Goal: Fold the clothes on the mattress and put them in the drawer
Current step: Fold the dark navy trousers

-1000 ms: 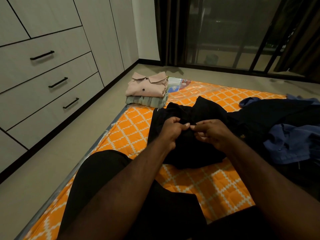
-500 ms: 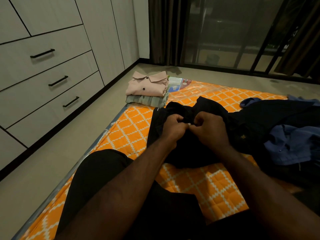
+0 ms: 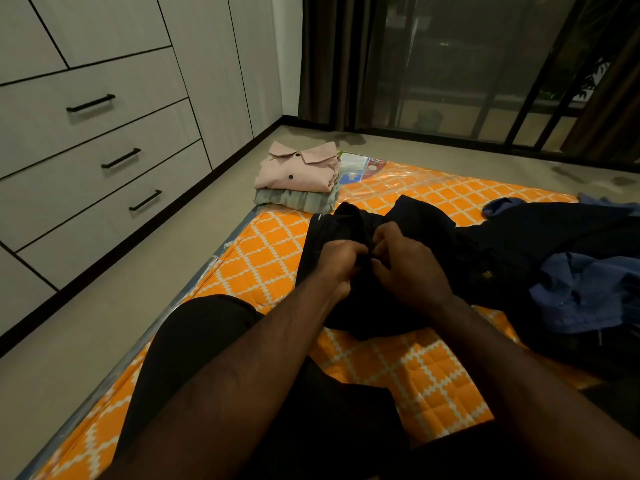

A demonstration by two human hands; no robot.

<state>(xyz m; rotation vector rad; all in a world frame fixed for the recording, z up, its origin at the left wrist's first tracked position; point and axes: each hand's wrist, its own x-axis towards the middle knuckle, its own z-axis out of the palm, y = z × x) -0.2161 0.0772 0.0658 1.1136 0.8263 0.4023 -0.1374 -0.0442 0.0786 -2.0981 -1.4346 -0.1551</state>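
Black fabric: one dark garment [image 3: 332, 237] was recorded spread on the orange quilted mattress [image 3: 266, 251], in front of the seated person's knee [image 3: 194, 334].

Left hand [image 3: 341, 263]: fingers were curled and a fold of the black garment was pinched at its middle.

Right hand [image 3: 408, 268]: fingers were likewise curled round the same fold, close against the left hand. Whether the two hands touched could not be told.

Folded pink shirt [image 3: 298, 171]: collared and dark-buttoned, it was laid on top of a folded grey-green garment [image 3: 294, 199] at the far left corner of the mattress.

Unfolded pile [image 3: 581, 289]: blue and dark clothes were heaped on the right side of the mattress, just beside the black garment.

Drawers [image 3: 104, 161]: three pale fronts with black bar handles were noted along the left wall, all pushed in, well apart from the mattress across a strip of floor.

Dark curtain [image 3: 325, 64] and glass door [image 3: 450, 64]: both were noted at the far end of the room.
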